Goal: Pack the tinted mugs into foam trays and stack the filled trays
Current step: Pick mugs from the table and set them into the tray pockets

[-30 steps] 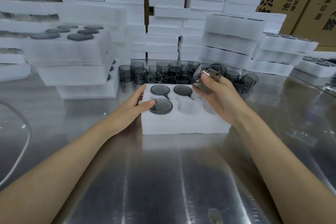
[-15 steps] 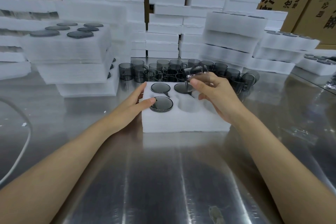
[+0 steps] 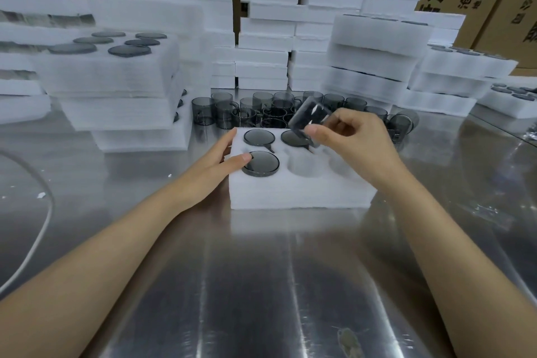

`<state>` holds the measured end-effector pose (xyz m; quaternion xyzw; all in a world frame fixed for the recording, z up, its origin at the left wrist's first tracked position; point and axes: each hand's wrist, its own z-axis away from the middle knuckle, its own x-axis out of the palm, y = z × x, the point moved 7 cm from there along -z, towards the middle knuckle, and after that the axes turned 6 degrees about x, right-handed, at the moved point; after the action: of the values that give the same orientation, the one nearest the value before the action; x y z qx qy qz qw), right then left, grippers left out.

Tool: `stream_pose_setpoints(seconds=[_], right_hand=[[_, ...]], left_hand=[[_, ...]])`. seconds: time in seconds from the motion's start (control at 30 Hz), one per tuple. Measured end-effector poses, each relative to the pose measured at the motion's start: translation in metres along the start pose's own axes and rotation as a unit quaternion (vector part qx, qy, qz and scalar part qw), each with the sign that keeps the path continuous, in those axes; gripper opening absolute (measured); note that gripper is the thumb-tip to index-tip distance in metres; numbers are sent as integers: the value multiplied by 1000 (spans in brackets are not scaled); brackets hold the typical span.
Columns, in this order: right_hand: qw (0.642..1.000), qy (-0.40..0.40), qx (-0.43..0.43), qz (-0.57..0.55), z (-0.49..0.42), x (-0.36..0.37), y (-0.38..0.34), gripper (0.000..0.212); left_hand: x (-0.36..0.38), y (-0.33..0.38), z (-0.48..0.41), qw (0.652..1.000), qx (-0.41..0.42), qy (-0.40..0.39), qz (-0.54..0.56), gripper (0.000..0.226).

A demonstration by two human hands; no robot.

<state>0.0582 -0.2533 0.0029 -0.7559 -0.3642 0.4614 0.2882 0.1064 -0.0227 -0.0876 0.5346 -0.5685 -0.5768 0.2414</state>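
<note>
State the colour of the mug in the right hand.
The mug is translucent smoky grey; head view.

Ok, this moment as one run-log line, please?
right hand: holds tilted mug over foam tray | left hand: rests on foam tray | seated mugs: three

I'm at a packing station in a warehouse or factory stockroom, not a home or a shop. The bench under my arms is a wide sheet-steel table (image 3: 261, 285), streaked and reflective. Behind it white foam trays (image 3: 267, 26) rise in columns to the top of my view, dozens of one identical kind. Brown cardboard cartons (image 3: 494, 9) with large printed Chinese characters stand at the far right. Goods here come in batches: a crowd of identical tinted mugs (image 3: 220, 109) stands loose at the back of the table, and filled trays (image 3: 116, 78) sit stacked several high on both sides — the same product repeated everywhere I look.
</note>
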Motion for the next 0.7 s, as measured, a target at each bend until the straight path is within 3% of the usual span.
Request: stream_pose_setpoints(seconds=[0.13,0.27,0.47,0.7], right_hand=[[983,26,-76,164,8,4,-13,63],[952,-24,-112,283,10,14,-14,53],[934,-82,-147,314,11,10,-17,46],[937,-167,-102,288,9,15,-1,32]], left_hand=[[0,-1,0,1000,-1,0,-5,82],[-1,-1,1,1000,-7,2,-11,85],[-1,-1,1,1000,-3,-2,-8,85],[-1,-2,0,1000,4,-6,-12,84]])
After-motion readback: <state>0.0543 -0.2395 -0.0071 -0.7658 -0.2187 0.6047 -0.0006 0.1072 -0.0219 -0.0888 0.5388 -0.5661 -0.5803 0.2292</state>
